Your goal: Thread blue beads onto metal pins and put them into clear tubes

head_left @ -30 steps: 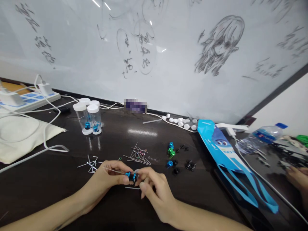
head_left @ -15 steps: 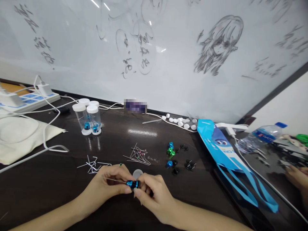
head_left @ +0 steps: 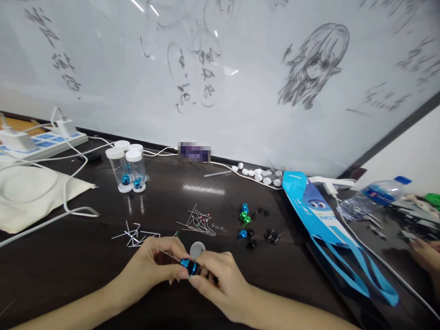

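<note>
Between the fingertips of both hands is a small blue-and-black cylindrical part [head_left: 190, 266] with a thin metal rod sticking out of its left end. My left hand [head_left: 161, 263] pinches the blue end, the rod running back inside its curled fingers. At the black end, my right hand [head_left: 220, 279] grips with thumb and fingers, which hide that side. Just behind the fingertips lies a round translucent cap [head_left: 197, 250]. L-shaped hex keys [head_left: 134, 236] lie beyond my left hand, with a pile of thin rods with coloured ends [head_left: 198, 222] farther back.
Several clear tubes with white lids [head_left: 134, 167] stand at the back left. Blue and green metal pieces [head_left: 244, 215] and black pieces [head_left: 272, 236] lie to the right, before a blue lanyard bag [head_left: 309, 206]. A co-worker's hand [head_left: 426, 256] is at the right edge.
The blue-and-black part has tipped, its right end now slightly lower, with the rod sloping more steeply. Both hands keep hold of it. The view has shifted slightly.
</note>
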